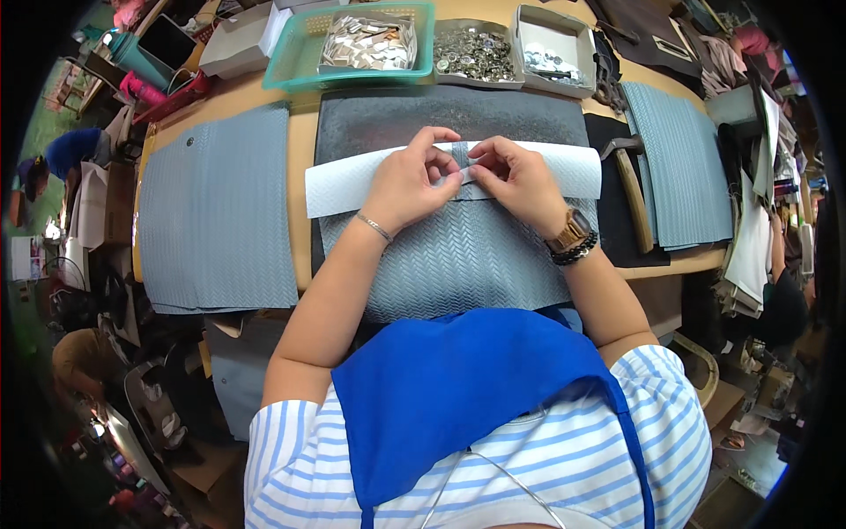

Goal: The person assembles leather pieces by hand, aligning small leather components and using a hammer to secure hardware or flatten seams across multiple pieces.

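Observation:
A blue-grey sheet with a woven, herringbone-like texture [467,251] lies in front of me. Its far edge is folded over, so a white band [352,181] runs across it, and a narrow grey strip [460,152] shows at the middle. From the left, my left hand [419,175] pinches a small white piece [467,176] between thumb and fingertip. Opposite it, my right hand [518,181] has thumb and index finger brought together at the same spot. What sits between the right fingertips is too small to make out. Both wrists rest near the sheet.
A dark work board [379,115] lies beneath the sheet. Stacked blue-grey sheets lie at left [216,212] and right [683,167]. A hammer [632,198] rests on black material. Behind are a green tray [273,66], a box of metal fasteners [476,55] and a white box [560,44].

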Motion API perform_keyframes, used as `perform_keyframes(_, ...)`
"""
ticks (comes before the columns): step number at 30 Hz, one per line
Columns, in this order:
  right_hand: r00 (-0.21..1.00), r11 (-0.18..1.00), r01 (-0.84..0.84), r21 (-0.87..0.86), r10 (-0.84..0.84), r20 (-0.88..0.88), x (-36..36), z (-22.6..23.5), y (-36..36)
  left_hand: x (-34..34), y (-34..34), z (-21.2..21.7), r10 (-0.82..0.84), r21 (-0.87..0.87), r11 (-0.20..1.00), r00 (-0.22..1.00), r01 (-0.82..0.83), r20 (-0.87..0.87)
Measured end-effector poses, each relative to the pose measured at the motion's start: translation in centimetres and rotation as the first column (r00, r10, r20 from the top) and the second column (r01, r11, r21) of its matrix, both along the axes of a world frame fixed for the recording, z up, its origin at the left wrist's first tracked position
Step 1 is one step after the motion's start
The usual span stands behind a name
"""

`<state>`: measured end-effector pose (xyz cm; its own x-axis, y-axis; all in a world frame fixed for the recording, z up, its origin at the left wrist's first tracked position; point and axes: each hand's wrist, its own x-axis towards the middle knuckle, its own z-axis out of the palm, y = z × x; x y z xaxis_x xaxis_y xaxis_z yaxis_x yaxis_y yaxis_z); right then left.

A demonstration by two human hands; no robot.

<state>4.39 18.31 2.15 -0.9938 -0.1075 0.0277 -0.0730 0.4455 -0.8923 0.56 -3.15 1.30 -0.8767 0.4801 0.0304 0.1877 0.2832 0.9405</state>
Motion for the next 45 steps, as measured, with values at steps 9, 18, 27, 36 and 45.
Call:
perform_keyframes(9,1.000,1.000,0.000,0.007,0.000,-0.025,0.1,-0.4,-0.1,-0.1,0.6,-0.5,0.075,-0.080,0.993,0.993,-0.082,-0.091)
perform_keyframes(18,0.998,0.997,0.022,0.074,-0.018,-0.053,-0.3,0.1,-1.3,0.3,0.9,-0.5,0.092,-0.158,0.979,0.972,-0.129,-0.218)
perform_keyframes(27,0.975,0.881,-0.031,0.472,0.129,-0.179,-3.7,3.8,0.3,0.5,0.7,-1.2,0.028,-0.190,0.971,0.863,-0.142,-0.504)
perform_keyframes(36,0.937,0.544,0.338,0.768,-0.274,-0.218,-17.9,1.2,15.2,0.4,1.2,-0.6,0.033,-0.235,0.961,0.904,-0.146,-0.425)
perform_keyframes(45,0.935,0.534,0.343,0.773,-0.267,-0.231,-18.4,-0.2,16.2,0.4,1.0,-0.7,0.033,-0.227,0.963,0.901,-0.144,-0.432)
